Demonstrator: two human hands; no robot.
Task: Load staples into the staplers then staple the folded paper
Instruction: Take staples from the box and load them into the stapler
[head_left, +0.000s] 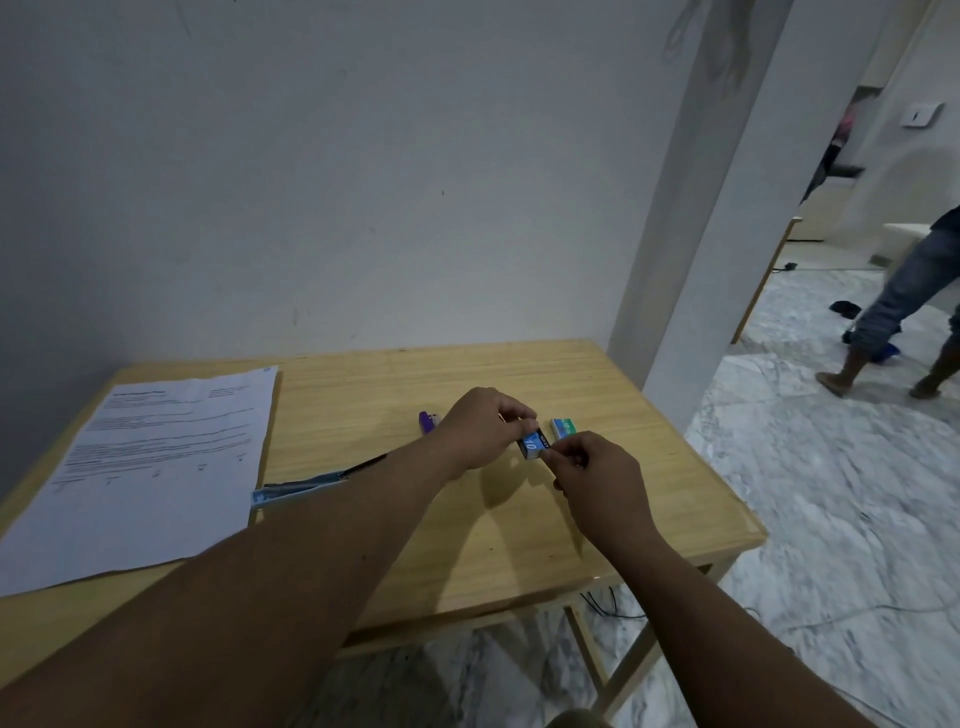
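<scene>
Two bare hands meet above a wooden table (467, 545), both closed on a small blue staple box (532, 443) marked "10". The left hand (480, 434) pinches the box at its far end between thumb and curled fingers; the right hand (597, 475) pinches its near end with thumb and forefinger, the remaining fingers folded in. The box is held between the two hands, just off the tabletop.

Just beyond the right hand, a second staple box (565, 427), green and white, lies on the table. Behind the left hand, partly hidden by it, sits a purple stapler (427, 422). Under the left forearm lies a blue stapler (298, 491), a dark part of it sticking out toward the left wrist. Far to the left of both hands, a printed paper (156, 467) lies flat on the table.

Well off to the right, on the marble floor (831, 493), the legs of another person (893, 306) show mid-stride.
</scene>
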